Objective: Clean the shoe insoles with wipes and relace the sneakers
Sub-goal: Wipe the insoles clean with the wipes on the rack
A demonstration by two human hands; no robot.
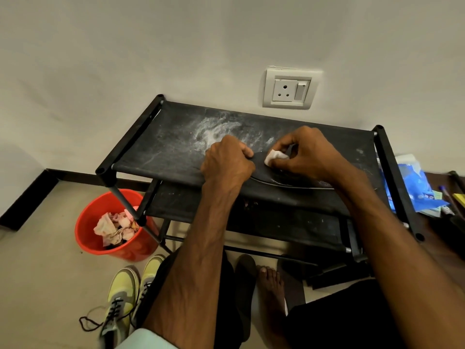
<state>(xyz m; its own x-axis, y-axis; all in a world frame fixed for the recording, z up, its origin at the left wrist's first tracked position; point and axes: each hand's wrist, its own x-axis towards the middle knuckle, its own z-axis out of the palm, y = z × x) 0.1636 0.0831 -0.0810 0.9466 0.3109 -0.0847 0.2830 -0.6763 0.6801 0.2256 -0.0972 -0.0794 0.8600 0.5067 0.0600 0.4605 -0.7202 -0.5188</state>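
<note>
The left hand (226, 162) holds the black insole (261, 170) down on the rack (163, 147). The right hand (307, 154) pinches a wipe (274, 157) and rubs. This is the cleaning step. Next, wipe along it.

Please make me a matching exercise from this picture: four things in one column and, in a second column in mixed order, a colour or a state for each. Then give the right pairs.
Things
1. wipe
2. bucket
3. sneakers
4. insole

Colour or state
A. yellow
B. red
C. pinched by the right hand
D. held on the rack by the left hand

Pairs: 1-C, 2-B, 3-A, 4-D
</note>
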